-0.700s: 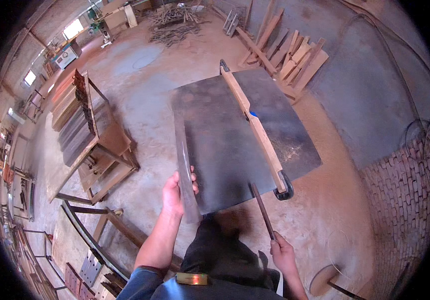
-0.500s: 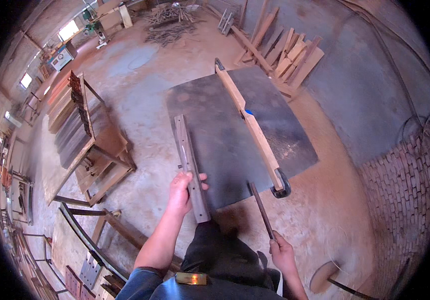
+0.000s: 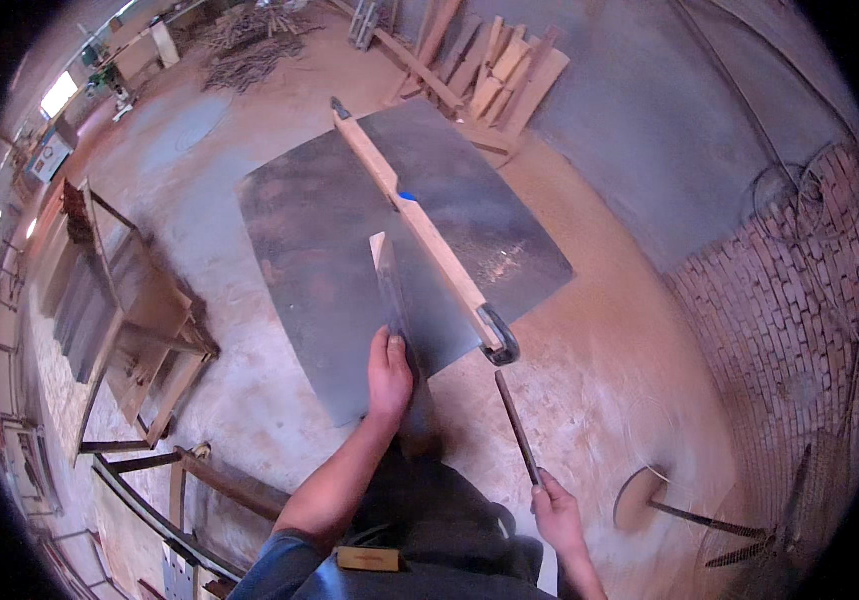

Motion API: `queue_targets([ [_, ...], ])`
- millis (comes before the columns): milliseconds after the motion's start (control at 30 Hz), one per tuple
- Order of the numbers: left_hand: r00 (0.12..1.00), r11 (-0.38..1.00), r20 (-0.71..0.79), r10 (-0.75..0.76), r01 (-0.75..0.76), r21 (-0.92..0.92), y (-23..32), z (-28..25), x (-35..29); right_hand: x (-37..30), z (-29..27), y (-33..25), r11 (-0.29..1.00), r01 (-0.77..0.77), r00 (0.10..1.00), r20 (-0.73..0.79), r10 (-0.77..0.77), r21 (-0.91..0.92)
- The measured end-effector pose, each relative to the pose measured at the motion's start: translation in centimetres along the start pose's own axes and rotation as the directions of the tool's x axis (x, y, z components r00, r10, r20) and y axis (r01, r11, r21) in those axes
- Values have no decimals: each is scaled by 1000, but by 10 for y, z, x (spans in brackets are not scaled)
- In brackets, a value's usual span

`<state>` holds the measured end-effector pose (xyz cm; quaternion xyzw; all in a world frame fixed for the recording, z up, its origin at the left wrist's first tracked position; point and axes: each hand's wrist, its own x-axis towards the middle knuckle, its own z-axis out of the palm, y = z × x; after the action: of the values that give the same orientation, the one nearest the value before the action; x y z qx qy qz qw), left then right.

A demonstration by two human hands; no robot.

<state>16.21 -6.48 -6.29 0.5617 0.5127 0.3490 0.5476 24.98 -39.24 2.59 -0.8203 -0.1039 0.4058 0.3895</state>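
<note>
My left hand (image 3: 390, 375) is wrapped round a wooden bar (image 3: 390, 283), blurred by motion and seen nearly edge-on, with a pale far end. The bar is over a dark metal tabletop (image 3: 300, 260), left of a long pale wooden fence (image 3: 440, 245). The fence lies across the top, with black clamps at both ends and a blue mark near its middle. My right hand (image 3: 558, 510) grips a dark thin rod (image 3: 518, 425) by its near end. The rod's far tip is just below the fence's near clamp (image 3: 500, 340), apart from the bar.
Wooden boards (image 3: 510, 75) lean against the wall behind the tabletop. A wooden stand (image 3: 155, 375) is at the left, and a curved dark-edged frame (image 3: 150, 515) nearer me. Bricks (image 3: 780, 310) are stacked at the right, near a round disc (image 3: 638, 498) on a bar.
The view has swung to the right. My left hand has carried the wooden bar forward and closer to the fence, turning it onto its edge. My right hand still holds the rod.
</note>
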Motion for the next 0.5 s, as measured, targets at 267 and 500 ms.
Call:
queue_targets([
  [267,990,994,81,-112,111,11,-4,34,7,-12,-10,19,1000,-26,999,-48,26,-4],
  [500,973,965,231,21,-80,249,33,67,31,-19,-12,12,999,-16,999,-50,18,39],
])
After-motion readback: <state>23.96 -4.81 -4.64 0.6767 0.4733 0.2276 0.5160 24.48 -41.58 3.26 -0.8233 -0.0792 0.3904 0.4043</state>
